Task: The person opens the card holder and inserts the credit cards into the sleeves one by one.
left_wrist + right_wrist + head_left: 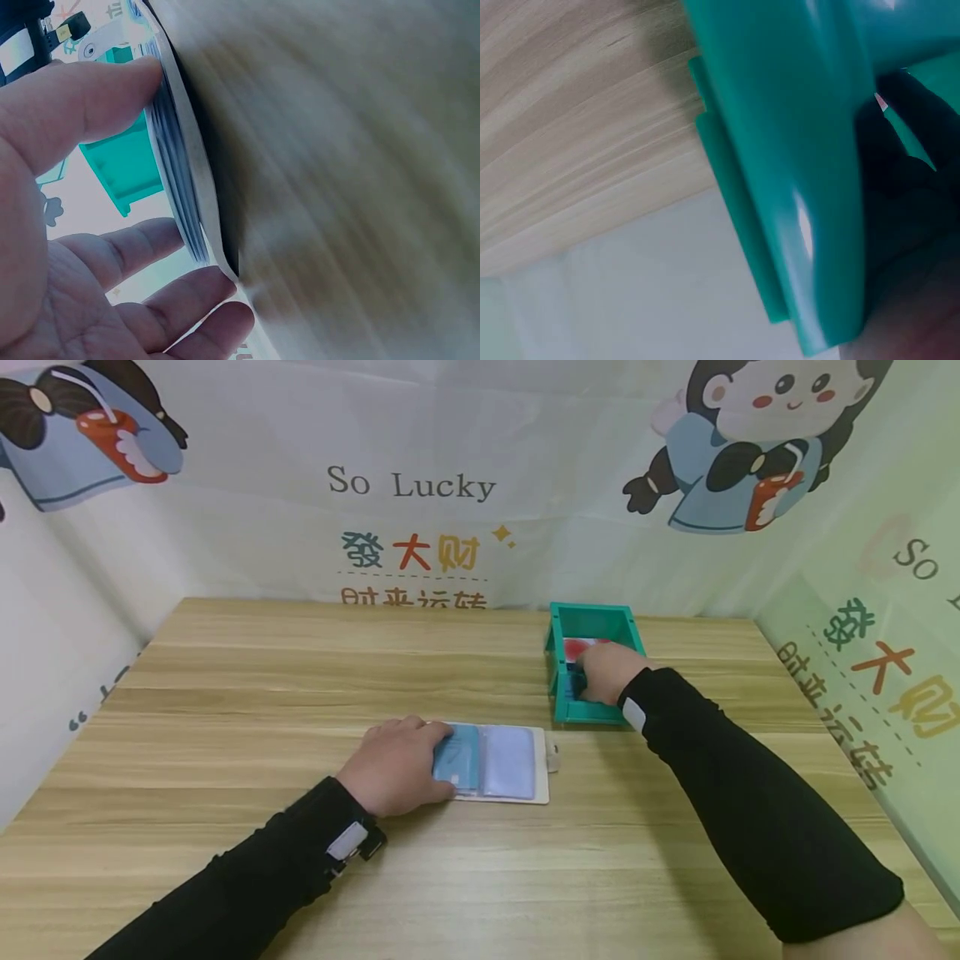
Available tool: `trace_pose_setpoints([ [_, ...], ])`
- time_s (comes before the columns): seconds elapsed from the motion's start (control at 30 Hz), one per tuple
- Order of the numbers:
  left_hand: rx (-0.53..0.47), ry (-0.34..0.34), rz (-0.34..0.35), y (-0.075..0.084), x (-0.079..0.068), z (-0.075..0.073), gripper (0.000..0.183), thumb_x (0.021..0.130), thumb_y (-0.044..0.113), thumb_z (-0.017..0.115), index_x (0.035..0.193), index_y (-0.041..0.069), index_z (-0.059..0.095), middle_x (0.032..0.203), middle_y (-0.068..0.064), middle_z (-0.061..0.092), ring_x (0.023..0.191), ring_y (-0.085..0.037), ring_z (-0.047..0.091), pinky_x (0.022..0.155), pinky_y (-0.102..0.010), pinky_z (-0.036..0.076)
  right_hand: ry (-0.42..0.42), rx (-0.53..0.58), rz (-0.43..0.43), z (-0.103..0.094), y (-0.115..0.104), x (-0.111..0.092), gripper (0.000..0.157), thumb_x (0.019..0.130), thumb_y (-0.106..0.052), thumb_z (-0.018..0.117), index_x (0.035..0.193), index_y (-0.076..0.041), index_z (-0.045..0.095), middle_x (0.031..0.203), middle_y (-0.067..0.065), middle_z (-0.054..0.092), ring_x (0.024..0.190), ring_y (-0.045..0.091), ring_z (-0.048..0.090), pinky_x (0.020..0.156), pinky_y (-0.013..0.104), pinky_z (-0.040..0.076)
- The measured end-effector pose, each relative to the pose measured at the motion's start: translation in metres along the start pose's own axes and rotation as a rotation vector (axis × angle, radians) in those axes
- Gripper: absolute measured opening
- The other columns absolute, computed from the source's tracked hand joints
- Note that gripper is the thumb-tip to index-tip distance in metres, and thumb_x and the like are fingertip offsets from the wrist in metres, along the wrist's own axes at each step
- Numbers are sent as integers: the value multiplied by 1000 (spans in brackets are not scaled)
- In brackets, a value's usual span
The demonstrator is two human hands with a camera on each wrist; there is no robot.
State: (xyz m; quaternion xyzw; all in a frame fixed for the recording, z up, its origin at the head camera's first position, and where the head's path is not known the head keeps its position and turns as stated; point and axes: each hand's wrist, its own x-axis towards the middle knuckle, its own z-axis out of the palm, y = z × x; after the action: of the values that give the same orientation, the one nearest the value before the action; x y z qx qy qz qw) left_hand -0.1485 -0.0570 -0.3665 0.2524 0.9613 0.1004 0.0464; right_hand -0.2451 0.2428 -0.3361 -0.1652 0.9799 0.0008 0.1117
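An opened card holder (542, 768) with clear sleeves lies on the table. A blue card (457, 758) shows in its left sleeve, and the right sleeve looks pale violet. My left hand (397, 764) holds the holder by its left part, thumb at the near edge and fingers at the far edge. In the left wrist view the thumb (97, 105) presses against the stacked sleeves (176, 161). My right hand (609, 672) reaches down into a green plastic bin (592, 612), beside a red and white card (576, 647). Its fingertips are hidden, so what they hold cannot be seen.
The wood-grain table (262, 693) spreads around both hands. A printed cloth (262, 527) hangs behind it and along both sides. The bin stands near the table's back edge. A snap tab (553, 756) sticks out from the holder's right edge.
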Motion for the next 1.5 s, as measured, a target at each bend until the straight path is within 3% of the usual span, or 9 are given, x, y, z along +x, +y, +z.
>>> trace_pose_setpoints([
  [0.37, -10, -6, 4, 1, 1, 0, 74, 73, 48, 72, 133, 9, 51, 121, -11, 55, 104, -25, 47, 90, -50, 39, -3, -30, 6, 0, -1, 2, 15, 84, -13, 64, 91, 0, 64, 79, 8, 63, 69, 23, 52, 75, 39, 48],
  [0.6, -12, -3, 2, 0, 1, 0, 73, 73, 47, 72, 132, 9, 51, 121, -12, 56, 105, -26, 47, 89, -50, 39, -7, -24, 22, 1, -1, 3, 19, 84, -13, 64, 97, 1, 62, 84, 10, 63, 72, 24, 52, 78, 40, 48],
  [0.83, -6, -3, 3, 0, 1, 0, 73, 73, 48, 72, 132, 9, 52, 119, -11, 56, 103, -25, 47, 89, -49, 39, 49, -25, 30, 2, -1, 2, 26, 81, -11, 67, 101, 3, 58, 89, 14, 64, 76, 25, 53, 81, 42, 48],
  [1.03, -13, -4, 0, 1, 1, -1, 73, 73, 47, 72, 132, 9, 52, 121, -11, 56, 104, -25, 47, 90, -50, 38, 115, 53, 62, 2, -1, 0, 25, 82, -8, 68, 103, 1, 57, 94, 15, 62, 81, 26, 52, 84, 43, 47],
  [1.33, -9, -8, 0, -1, 1, 0, 74, 74, 48, 71, 133, 10, 51, 119, -11, 56, 104, -25, 47, 89, -49, 39, 160, 113, 37, 1, 2, -4, 25, 90, 1, 50, 112, 0, 61, 104, 15, 64, 87, 24, 54, 89, 44, 45],
  [1.5, -12, -7, -2, -2, 1, 1, 74, 73, 49, 72, 133, 10, 51, 120, -11, 56, 104, -25, 48, 89, -50, 39, 167, 141, 1, -4, 4, -8, 25, 91, -1, 48, 109, -2, 66, 106, 14, 65, 93, 24, 55, 90, 45, 45],
])
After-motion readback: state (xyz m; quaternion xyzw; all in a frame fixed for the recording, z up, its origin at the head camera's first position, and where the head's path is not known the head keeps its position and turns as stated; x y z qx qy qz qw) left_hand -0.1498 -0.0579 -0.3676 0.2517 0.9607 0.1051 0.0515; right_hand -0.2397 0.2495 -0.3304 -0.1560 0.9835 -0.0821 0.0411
